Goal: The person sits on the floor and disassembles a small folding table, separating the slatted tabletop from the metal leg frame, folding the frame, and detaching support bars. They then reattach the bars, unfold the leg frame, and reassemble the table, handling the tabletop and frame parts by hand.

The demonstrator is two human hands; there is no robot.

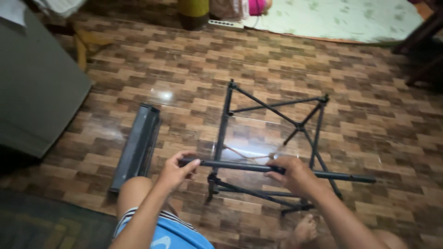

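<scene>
I hold a long black metal tube (240, 166) level above the floor. My left hand (176, 170) grips its left end. My right hand (292, 174) is closed around it further right, and the tube runs on past that hand to about the right knee. Under the tube lies a black folding metal frame (272, 115) with crossed braces, flat on the brown tiled floor. A thin brownish cord (244, 156) hangs near the tube between my hands.
A flat black folded panel (137, 145) lies on the floor left of the frame. A grey cabinet (37, 87) stands at far left. A pale floral mat (332, 18) lies at the back. Dark furniture legs (422, 46) are at right. My knee and bare foot (302, 230) are below.
</scene>
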